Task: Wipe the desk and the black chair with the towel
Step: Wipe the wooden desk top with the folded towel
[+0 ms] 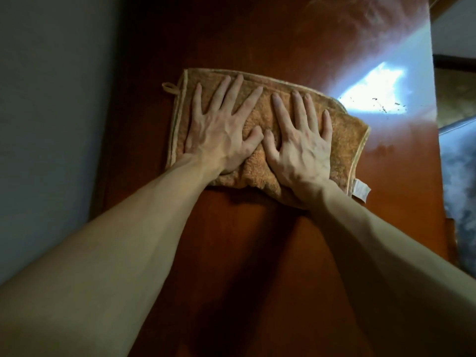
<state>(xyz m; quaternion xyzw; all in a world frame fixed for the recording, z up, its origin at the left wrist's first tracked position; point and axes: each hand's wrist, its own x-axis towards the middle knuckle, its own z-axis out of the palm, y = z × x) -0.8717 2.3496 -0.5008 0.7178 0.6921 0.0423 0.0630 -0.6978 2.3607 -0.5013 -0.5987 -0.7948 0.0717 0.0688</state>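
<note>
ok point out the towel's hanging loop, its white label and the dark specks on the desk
hanging loop (pixel 164 86): head view, on the left end of the loop's band
white label (pixel 362 191): head view, middle of the tag
dark specks (pixel 383 108): head view, on one speck inside the bright glare patch

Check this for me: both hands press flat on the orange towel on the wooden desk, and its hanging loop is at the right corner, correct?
Not quite. The head view shows the hanging loop at the towel's far left corner, not the right. The rest holds: the left hand and right hand press flat on the towel, which lies on the wooden desk.
</note>
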